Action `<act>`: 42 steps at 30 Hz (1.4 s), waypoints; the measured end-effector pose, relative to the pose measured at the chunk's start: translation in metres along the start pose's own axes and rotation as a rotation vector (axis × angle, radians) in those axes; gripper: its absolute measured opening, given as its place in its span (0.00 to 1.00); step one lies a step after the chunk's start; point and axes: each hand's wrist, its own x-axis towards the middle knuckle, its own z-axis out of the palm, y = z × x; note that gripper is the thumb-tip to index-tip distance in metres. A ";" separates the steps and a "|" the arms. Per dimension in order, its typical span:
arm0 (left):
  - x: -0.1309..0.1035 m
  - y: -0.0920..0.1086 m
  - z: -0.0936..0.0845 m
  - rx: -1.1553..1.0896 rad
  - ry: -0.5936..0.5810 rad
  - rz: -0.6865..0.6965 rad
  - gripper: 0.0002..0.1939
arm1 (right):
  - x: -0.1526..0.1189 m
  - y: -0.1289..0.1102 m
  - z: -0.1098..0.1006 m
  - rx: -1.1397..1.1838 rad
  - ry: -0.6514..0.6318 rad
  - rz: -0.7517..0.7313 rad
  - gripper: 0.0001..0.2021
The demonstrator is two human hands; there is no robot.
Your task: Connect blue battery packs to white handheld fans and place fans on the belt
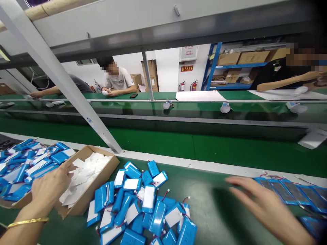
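My left hand (52, 183) is at the left edge of a cardboard box (97, 177) filled with loose white paper slips (88, 170). Its fingers are curled together at the slips, and their tips are partly hidden, so what they pinch does not show clearly. My right hand (258, 200) hovers above the green bench with thumb and fingers apart, holding nothing. Between the hands lies a loose pile of blue battery packs (157, 217) with short red leads, many bearing white patches. Beside my right hand, a row of battery packs (293, 190) with dark grey faces lies side by side.
Another heap of blue battery packs (38, 160) fills a container at the left. A slanted metal post (76, 98) rises behind the box. Beyond the bench runs a green conveyor (166, 141), with small white devices (225, 108) on its far side. Several people sit opposite.
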 end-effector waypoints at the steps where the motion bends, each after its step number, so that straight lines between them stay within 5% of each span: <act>1: 0.003 -0.003 0.004 0.056 -0.042 0.003 0.25 | 0.015 -0.025 0.017 0.057 -0.121 -0.067 0.13; 3: 0.004 -0.006 0.007 0.091 -0.019 0.017 0.25 | 0.048 -0.069 0.054 0.154 -0.337 -0.210 0.20; 6: -0.007 0.001 0.006 -0.003 0.100 0.072 0.23 | 0.087 -0.108 0.103 0.164 -0.471 -0.341 0.25; 12: -0.038 0.059 0.006 -0.570 0.085 0.435 0.19 | 0.102 -0.115 0.143 0.129 -0.534 -0.424 0.17; 18: -0.079 0.151 0.010 -0.879 -0.182 0.832 0.06 | 0.090 -0.109 0.112 0.156 -0.463 -0.286 0.12; 23: -0.095 0.204 0.007 -1.014 -0.232 0.983 0.05 | 0.080 -0.114 0.072 0.804 -0.455 0.058 0.17; 28: -0.104 0.223 -0.009 -1.174 -0.316 0.949 0.10 | 0.075 -0.118 0.049 1.060 -0.443 0.090 0.21; 33: -0.117 0.232 -0.022 -1.244 -0.422 0.834 0.14 | 0.074 -0.113 0.047 1.136 -0.452 0.075 0.20; 42: -0.120 0.235 -0.014 -1.507 -0.726 0.669 0.13 | 0.072 -0.110 0.050 1.209 -0.447 0.012 0.21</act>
